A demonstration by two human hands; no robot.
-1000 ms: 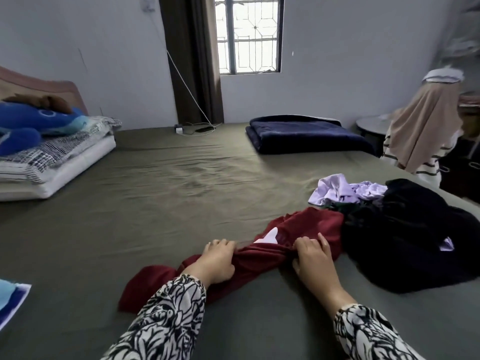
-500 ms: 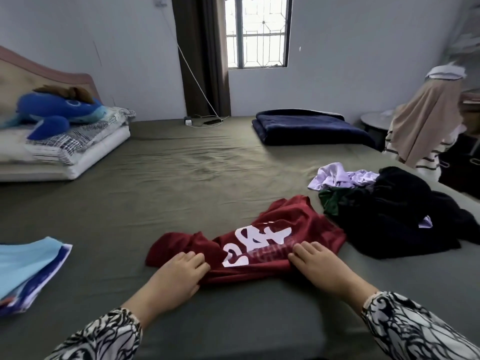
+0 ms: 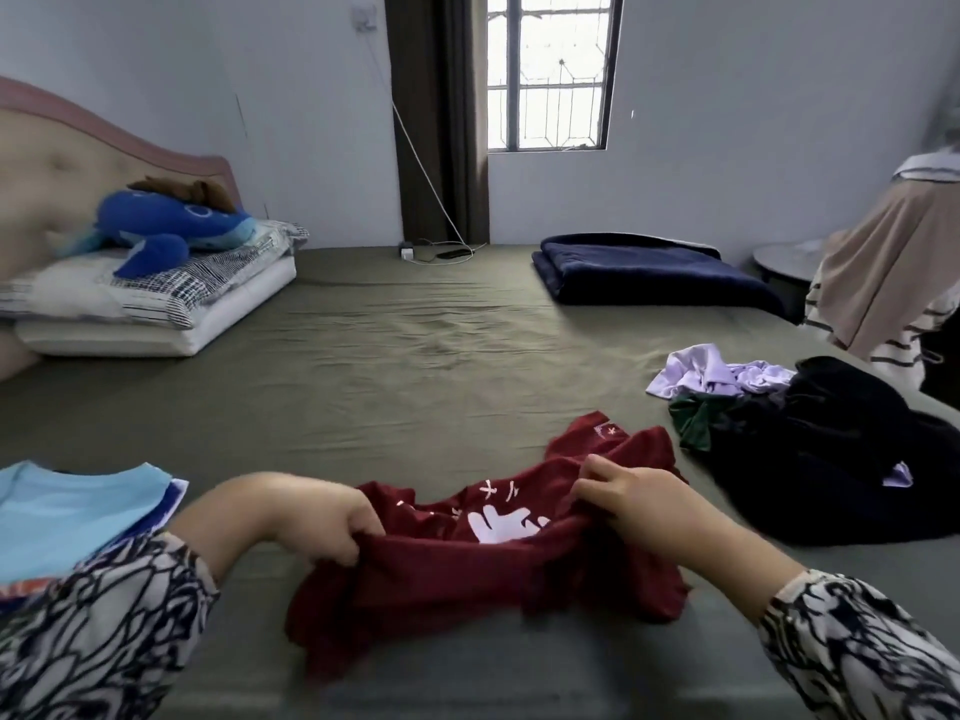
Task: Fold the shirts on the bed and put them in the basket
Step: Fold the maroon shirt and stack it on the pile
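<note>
Bed [image 3: 395, 387] bears red shirt [image 3: 519, 574] stretched left-right between hands.

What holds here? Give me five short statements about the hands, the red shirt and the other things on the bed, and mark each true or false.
1. Both hands grip the red shirt. True: the left hand and the right hand each have fingers curled into its fabric.
2. The red shirt lies folded flat. False: it is bunched and crumpled between the hands.
3. A pile of dark clothes lies to the right of the red shirt. True.
4. The blue plush toy lies on the navy blanket. False: it rests on the pillows by the headboard.
5. A light blue garment lies at the left. True.
</note>
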